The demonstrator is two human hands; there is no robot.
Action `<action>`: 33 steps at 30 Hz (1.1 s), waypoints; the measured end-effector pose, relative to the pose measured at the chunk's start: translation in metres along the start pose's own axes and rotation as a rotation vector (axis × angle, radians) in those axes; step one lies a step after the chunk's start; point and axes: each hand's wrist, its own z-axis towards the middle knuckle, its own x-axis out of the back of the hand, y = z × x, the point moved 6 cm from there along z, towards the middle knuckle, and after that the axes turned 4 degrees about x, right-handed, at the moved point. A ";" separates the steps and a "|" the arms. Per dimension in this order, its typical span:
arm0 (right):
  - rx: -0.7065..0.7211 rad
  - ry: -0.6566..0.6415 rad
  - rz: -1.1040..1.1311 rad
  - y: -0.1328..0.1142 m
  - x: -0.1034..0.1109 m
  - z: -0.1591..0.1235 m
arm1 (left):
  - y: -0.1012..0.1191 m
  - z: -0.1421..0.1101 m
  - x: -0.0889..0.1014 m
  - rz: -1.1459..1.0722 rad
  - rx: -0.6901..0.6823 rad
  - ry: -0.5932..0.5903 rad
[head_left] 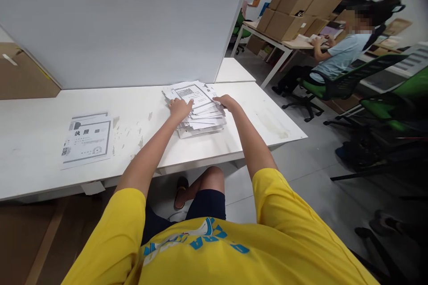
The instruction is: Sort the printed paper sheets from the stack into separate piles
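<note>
A messy stack of printed paper sheets lies on the white table in front of me, its edges fanned out. The top sheet has a dark printed border and a small grey block. My left hand is closed on the left side of the papers, thumb lying on top. At the right edge, my right hand pinches the papers between thumb and fingers; its fingertips are partly hidden. Off to the left lies a smaller set of bordered sheets with large black characters, apart from both hands.
A pale upright panel stands behind the white table. A cardboard box sits at the far left. On the right, a seated person handles something at another desk with stacked cardboard boxes, near green chairs.
</note>
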 end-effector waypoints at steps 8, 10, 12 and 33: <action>0.105 -0.035 0.069 -0.008 0.000 -0.004 | 0.008 0.013 -0.012 0.023 0.029 -0.063; 0.138 0.006 0.069 -0.008 0.003 -0.009 | 0.010 0.011 -0.013 0.026 0.017 -0.080; 0.178 0.054 0.090 -0.005 0.008 -0.013 | 0.017 0.007 -0.013 0.041 -0.028 -0.094; 0.041 0.147 0.376 0.079 0.022 -0.072 | 0.037 -0.045 -0.042 0.053 -0.333 0.004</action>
